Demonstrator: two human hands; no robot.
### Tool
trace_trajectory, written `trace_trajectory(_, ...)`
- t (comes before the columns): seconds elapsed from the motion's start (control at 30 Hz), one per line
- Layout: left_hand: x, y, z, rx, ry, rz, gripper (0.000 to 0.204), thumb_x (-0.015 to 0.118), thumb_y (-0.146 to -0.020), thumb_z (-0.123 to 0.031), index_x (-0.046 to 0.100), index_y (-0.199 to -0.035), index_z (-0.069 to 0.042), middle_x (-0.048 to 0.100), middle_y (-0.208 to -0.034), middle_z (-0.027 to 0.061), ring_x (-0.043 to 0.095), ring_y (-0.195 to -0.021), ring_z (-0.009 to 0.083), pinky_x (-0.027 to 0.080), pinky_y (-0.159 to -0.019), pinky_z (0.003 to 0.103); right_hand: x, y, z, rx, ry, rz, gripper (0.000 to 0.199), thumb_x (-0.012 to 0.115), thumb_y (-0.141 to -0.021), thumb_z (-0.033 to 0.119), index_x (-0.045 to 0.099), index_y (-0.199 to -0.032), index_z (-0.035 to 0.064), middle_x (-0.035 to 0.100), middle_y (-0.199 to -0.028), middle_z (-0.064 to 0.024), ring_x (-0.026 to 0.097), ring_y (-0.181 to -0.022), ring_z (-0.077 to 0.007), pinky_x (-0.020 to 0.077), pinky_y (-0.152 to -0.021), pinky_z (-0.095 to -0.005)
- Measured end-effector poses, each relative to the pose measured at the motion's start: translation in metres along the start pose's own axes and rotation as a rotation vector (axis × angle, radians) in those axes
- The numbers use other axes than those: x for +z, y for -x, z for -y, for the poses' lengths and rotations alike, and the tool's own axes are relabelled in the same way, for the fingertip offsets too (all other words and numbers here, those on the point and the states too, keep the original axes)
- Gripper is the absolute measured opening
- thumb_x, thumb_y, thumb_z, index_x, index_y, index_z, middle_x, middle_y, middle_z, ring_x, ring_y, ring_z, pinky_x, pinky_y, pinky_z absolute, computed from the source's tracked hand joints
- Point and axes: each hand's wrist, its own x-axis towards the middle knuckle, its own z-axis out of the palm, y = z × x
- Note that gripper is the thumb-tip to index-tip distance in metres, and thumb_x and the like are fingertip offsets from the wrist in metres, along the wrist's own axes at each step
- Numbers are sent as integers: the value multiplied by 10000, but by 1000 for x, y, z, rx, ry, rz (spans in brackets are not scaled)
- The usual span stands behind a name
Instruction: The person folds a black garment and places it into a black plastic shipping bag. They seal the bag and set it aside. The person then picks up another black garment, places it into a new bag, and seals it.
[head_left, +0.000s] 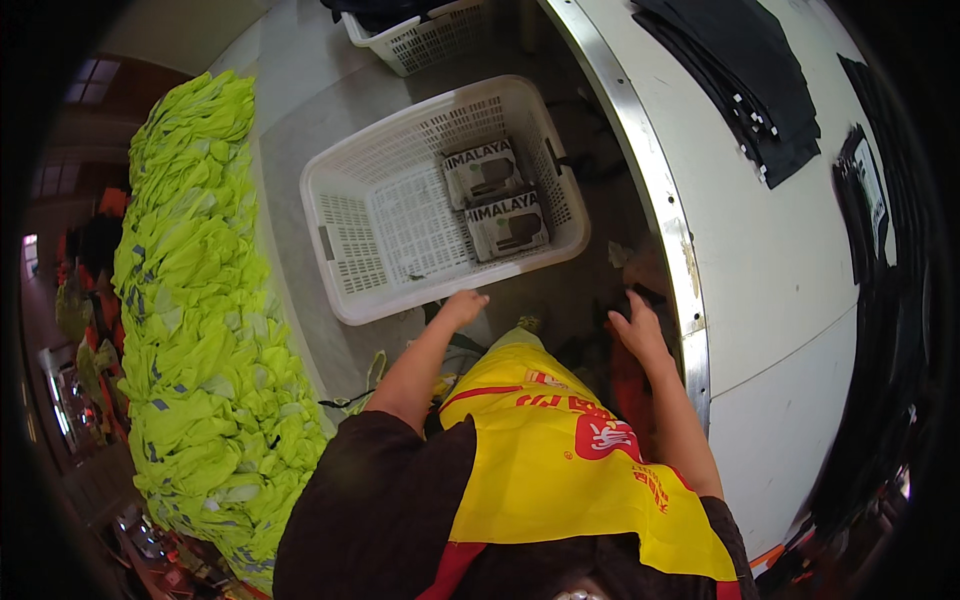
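Observation:
A white slatted plastic laundry basket (360, 290) stands on the floor in front of me. Two packs wrapped in printed grey-and-white plastic (507, 222) lie in its right half, one beyond the other. Just off the basket's near rim is my left hand (463, 308), one digit stretched to the right and the others partly hidden; no held thing shows. Between the basket and the table's metal edge hovers my right hand (641, 328), thumb and fingers apart, with nothing visible in it. A yellow printed apron (560, 450) covers my front.
On the left lies a long heap of neon-yellow garments (200, 300) with grey strips. A white table (760, 270) with a metal edge runs along the right, bearing stacks of black garments (750, 80). Another white basket (425, 45) with dark cloth stands farther off.

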Motion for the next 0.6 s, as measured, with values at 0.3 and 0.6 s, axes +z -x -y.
trace_trajectory(0.3,41,12,-25,158,-401,132,406,522,-867,-384,645,-1042,-39,625,-1030,195,574,-977,364,459,-845,438,41,111,-76,72,35,68,521,636,-790,220,489,-1222,-31,545,-1173,-255,539,-1074,-380,447,-908,-414)
trace_trajectory(0.6,127,51,-150,724,-784,237,280,575,-840,-294,640,-940,-40,639,-870,195,601,-848,376,478,-730,452,70,212,-153,418,-262,223,397,599,-818,254,549,-1148,40,581,-1096,-215,554,-1054,-351,455,-885,-422)
